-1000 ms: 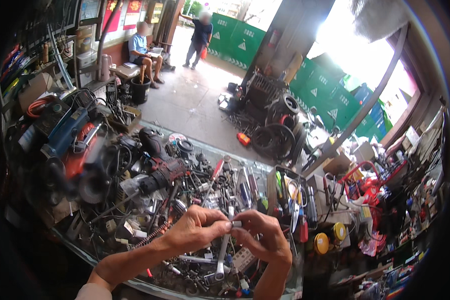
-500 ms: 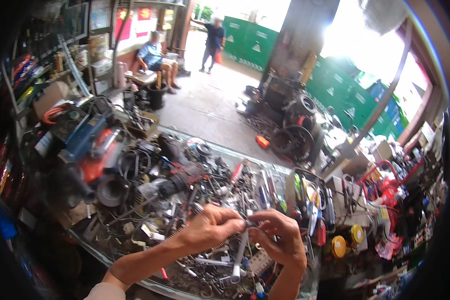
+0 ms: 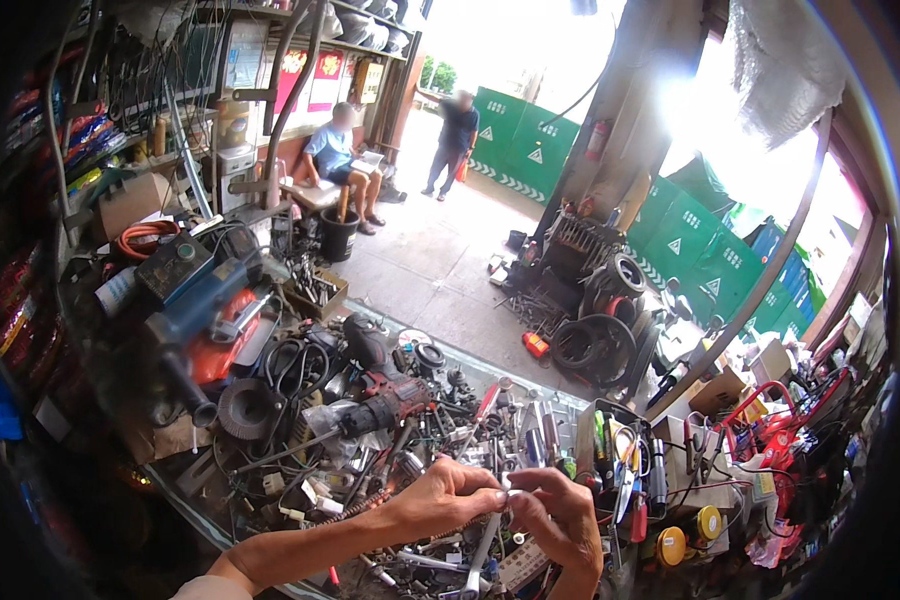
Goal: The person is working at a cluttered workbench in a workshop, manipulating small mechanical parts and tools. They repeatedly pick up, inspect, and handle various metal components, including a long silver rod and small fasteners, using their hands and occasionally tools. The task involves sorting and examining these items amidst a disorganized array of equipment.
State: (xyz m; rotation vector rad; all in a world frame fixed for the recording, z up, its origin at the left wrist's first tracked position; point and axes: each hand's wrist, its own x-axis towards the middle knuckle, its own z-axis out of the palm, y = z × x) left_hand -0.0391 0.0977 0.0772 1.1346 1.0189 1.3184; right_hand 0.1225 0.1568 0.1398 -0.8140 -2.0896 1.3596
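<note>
Over the cluttered bench, my left hand [image 3: 454, 497] and my right hand [image 3: 560, 512] meet, thumbs and fingertips pinched together. Between them is a small light-coloured part [image 3: 510, 486], too small and too covered to name. A combination wrench [image 3: 482, 556] lies slanting just below the fingertips, among heaped screws, fittings and other small metal pieces. Beyond my left hand rests a red and black power drill [image 3: 388, 402], with a long bit pointing left. A perforated plate [image 3: 523, 567] lies under my right wrist.
Left on the bench are a blue power tool [image 3: 200, 300] and a dark round disc [image 3: 249, 409]. A tool bin [image 3: 620, 440] with scissors stands right, near yellow-lidded tubs [image 3: 671, 546]. Tyres [image 3: 595, 345] stand beyond. One person [image 3: 334, 155] sits; another [image 3: 457, 140] stands farther back.
The view has tilted, so the scene sits lower in the picture. My hands stay together at the fingertips, and a pale part now shows between them. The seated and standing persons keep their places.
</note>
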